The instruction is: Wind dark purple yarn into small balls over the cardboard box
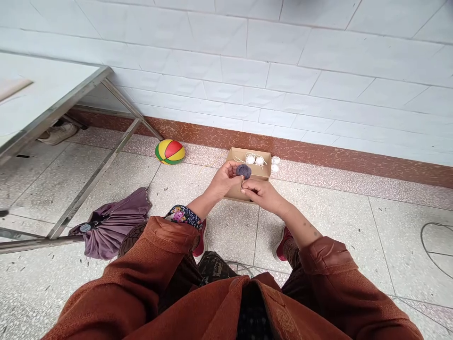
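Note:
My left hand (225,180) is closed round a small dark grey-purple ball of yarn (243,171). Close beside it, my right hand (262,193) pinches a dark strand at the ball's lower side. Below both hands an open cardboard box (231,155) stands on the floor, partly hidden by them. White yarn balls (250,158) with loose ends lie at the box's far end. More white balls (275,164) sit on the floor just right of the box.
Against the tiled wall lies a red, yellow and green ball (170,152). A metal-framed table (60,89) stands at left, with a folded purple umbrella (115,222) by its leg and a shoe (58,133) beneath. A thin cable (424,245) loops on the floor at right.

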`<state>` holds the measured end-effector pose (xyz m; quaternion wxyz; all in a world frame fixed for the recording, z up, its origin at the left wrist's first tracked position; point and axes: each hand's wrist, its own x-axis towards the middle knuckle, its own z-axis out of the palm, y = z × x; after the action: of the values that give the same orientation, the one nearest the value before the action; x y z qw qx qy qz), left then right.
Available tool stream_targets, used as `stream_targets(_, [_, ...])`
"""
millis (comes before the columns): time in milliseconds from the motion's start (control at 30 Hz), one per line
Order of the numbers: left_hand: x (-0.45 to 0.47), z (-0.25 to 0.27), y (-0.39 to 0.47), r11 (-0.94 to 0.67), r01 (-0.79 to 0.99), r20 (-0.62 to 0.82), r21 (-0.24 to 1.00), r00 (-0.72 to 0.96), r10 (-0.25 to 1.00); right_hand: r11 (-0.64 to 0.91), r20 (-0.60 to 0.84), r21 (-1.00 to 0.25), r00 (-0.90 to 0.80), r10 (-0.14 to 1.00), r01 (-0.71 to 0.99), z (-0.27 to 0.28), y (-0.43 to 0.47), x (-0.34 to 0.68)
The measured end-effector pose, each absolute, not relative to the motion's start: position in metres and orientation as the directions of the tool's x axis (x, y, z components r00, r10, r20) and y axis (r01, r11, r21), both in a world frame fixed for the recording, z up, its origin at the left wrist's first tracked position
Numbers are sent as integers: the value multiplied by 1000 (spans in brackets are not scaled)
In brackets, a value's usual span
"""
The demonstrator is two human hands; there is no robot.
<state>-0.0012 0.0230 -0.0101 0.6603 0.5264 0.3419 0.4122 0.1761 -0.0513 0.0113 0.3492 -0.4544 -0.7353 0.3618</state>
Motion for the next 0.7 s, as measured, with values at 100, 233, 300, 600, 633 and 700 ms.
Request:
stream_targets(100, [-3, -15, 21, 93, -99, -32, 991, 492, 870, 255, 187, -913, -228, 956, 320, 22, -51, 184])
stream_targets(233, [-5, -15, 14, 147, -104, -36, 984, 688, 725, 168, 179, -946, 15, 984, 277, 20, -42, 198])
stream_targets(300, [-6, -11, 11, 201, -168, -5, 965, 755, 656, 136, 173, -934, 87, 981, 330, 13, -38, 200])
stream_targets(600, [-3, -6, 25, 272, -428, -17, 862, 513, 858, 161, 119, -804, -111, 987, 572, -13, -43, 178])
stream_targets(633, [-3, -9, 27, 266, -408, -43, 873, 479, 877, 195, 131, -804, -154, 979, 562, -12, -44, 176])
stream_targets(700, [-4, -13, 29, 232, -331, -77, 915, 421, 904, 247, 148, -822, -227, 963, 513, -8, -47, 174])
